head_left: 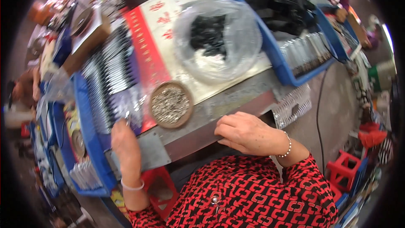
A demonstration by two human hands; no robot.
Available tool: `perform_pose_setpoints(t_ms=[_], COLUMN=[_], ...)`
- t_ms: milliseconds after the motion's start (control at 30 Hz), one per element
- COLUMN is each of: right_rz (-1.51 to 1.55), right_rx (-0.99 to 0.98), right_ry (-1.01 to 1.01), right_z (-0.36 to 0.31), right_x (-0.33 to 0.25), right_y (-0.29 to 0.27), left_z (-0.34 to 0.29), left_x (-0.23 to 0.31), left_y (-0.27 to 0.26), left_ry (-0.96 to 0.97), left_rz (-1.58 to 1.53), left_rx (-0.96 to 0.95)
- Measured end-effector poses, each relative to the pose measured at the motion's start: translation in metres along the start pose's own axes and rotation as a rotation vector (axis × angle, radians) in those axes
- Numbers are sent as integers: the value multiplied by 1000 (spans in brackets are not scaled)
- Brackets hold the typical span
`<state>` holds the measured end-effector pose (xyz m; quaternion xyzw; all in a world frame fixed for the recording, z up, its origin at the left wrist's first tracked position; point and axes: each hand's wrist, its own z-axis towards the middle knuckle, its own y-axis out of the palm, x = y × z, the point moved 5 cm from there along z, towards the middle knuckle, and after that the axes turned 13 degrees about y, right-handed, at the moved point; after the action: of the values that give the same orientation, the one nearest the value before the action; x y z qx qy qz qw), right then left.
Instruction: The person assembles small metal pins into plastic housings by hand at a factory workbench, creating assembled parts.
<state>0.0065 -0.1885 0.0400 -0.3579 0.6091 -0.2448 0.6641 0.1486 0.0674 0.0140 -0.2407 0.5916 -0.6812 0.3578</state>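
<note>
1. Left hand: it is hanging over the near end of a blue tray, fingertips pointing down and in. The fingers are bending close together beside small shiny metal bits; whether they are grasping one cannot be told, as the fingertips are blurred.
2. Right hand: it is hovering at or resting on the brownish strip along the bench's near edge. Its fingers are curling toward the palm; the palm side is hidden, so whether anything is being held cannot be told.
3. Slender metal parts with black ends: these are lying in rows in the blue tray, just beyond the left hand.
4. Round bowl: it is standing on the bench between the two hands, slightly beyond them, and is holding many small metal pieces.
5. Grey plate: it is lying flat at the near edge, just right of the left wrist.
6. Clear plastic bag: it is standing open beyond the bowl, with black pieces showing inside.
7. Blue bin: it is standing right of the bag, containing black items and clear packs.
</note>
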Motion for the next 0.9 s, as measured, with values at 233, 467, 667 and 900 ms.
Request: perform_pose_setpoints(t_ms=[233,467,667,900], right_rz=[-30,-273,-523,-531], right_rx=[635,725,558,477], right_ry=[429,574,598,632], right_z=[-46,-52,-29,-28], right_x=[65,129,159,155], right_y=[-106,-151,-145,-145], left_z=[-11,-25,-23,-26], left_x=[10,47,82,102], left_y=[-44,-40,-31,-30], left_ry=[30,-362,-302,-320], left_rz=[-151,-1287,-1524,-1606], left_rx=[360,245,165,47])
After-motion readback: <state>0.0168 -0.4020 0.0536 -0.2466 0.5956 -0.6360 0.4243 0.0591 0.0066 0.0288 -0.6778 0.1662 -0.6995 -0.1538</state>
